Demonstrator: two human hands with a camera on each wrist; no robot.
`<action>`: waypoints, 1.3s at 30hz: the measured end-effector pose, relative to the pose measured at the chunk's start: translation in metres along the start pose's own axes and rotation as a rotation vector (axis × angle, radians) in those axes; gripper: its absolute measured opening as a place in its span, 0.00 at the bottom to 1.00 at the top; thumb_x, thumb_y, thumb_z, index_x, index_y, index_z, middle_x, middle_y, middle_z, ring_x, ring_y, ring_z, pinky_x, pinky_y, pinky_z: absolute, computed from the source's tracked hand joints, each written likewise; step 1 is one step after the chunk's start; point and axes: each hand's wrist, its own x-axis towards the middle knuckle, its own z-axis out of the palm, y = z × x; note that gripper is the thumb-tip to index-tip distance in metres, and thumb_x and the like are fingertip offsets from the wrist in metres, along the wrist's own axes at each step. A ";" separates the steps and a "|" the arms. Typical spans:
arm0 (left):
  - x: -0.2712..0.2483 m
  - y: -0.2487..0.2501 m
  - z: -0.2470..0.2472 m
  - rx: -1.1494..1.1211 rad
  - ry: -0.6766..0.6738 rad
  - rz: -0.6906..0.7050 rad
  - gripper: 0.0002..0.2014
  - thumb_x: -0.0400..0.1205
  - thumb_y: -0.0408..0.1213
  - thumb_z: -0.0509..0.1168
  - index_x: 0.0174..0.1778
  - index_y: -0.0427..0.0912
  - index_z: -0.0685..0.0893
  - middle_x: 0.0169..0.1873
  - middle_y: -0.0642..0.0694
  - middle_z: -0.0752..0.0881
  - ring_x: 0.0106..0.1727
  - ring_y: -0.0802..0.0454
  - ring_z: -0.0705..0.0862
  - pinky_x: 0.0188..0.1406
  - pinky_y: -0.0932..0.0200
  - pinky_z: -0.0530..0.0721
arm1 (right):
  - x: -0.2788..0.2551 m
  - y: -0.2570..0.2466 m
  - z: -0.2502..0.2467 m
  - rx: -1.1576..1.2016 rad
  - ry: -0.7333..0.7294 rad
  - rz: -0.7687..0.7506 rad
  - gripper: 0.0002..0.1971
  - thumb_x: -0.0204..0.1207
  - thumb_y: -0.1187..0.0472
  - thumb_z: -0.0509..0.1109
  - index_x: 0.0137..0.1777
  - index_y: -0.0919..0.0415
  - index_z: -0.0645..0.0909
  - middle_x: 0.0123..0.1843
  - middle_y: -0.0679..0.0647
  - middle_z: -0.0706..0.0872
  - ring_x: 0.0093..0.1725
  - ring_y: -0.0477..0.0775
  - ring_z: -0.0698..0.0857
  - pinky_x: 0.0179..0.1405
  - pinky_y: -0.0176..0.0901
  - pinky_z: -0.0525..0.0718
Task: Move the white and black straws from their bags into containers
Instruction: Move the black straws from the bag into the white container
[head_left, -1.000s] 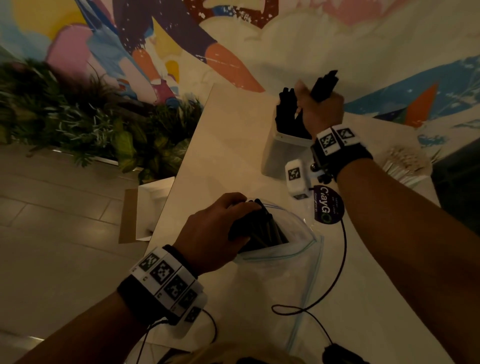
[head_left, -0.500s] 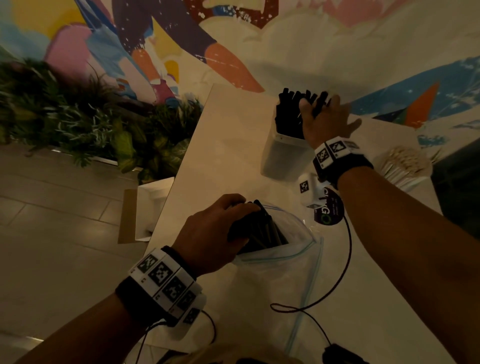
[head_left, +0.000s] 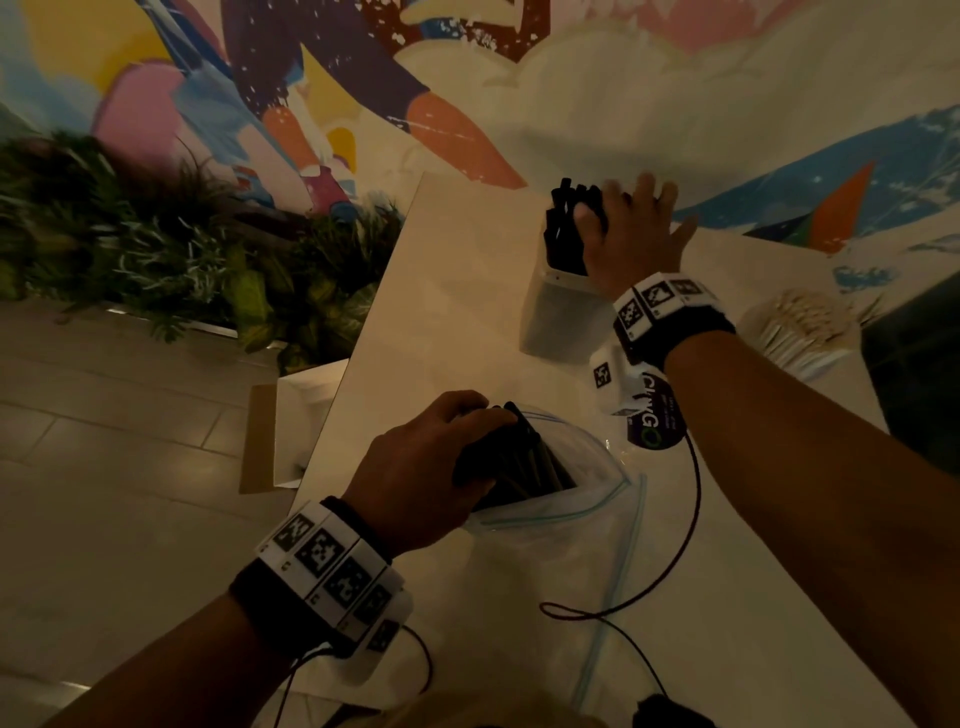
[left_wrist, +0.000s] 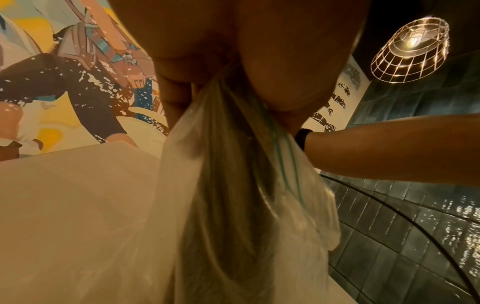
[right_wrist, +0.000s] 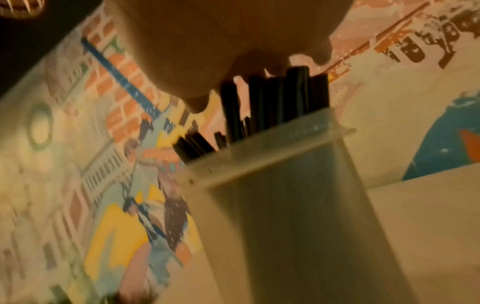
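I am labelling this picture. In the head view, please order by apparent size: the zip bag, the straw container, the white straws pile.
1. Zip bag, largest, though nearest the camera.
2. Straw container.
3. White straws pile.
The last two look close; the right hand partly hides the container.

A pale table (head_left: 457, 312) carried a frosted container (head_left: 558, 322) of black straws (head_left: 563, 228), a clear zip bag (head_left: 545, 561), white straws (head_left: 800, 327) and a thin cable (head_left: 680, 530).

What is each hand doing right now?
Left hand: grips black plastic straws in the clear zip bag.
Right hand: open, fingers spread over the container's straws.
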 end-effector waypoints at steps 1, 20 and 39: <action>0.000 0.000 0.000 0.002 0.003 0.001 0.30 0.74 0.46 0.71 0.72 0.63 0.70 0.71 0.57 0.70 0.58 0.50 0.82 0.49 0.52 0.87 | -0.005 -0.002 -0.009 0.070 0.104 -0.021 0.29 0.83 0.39 0.47 0.78 0.53 0.63 0.83 0.61 0.57 0.82 0.66 0.52 0.77 0.72 0.51; 0.014 0.021 0.006 0.040 0.072 0.081 0.27 0.73 0.48 0.67 0.70 0.58 0.73 0.66 0.52 0.77 0.47 0.44 0.86 0.37 0.55 0.85 | -0.214 0.008 0.017 0.814 -0.345 -0.307 0.36 0.72 0.52 0.73 0.80 0.48 0.63 0.74 0.49 0.76 0.73 0.47 0.75 0.70 0.50 0.77; 0.010 0.019 -0.001 0.049 0.131 0.031 0.18 0.73 0.44 0.67 0.60 0.56 0.82 0.61 0.54 0.80 0.45 0.46 0.85 0.37 0.55 0.84 | -0.225 -0.001 0.033 0.828 0.079 -0.224 0.12 0.72 0.59 0.70 0.56 0.58 0.81 0.42 0.51 0.88 0.42 0.46 0.83 0.39 0.24 0.78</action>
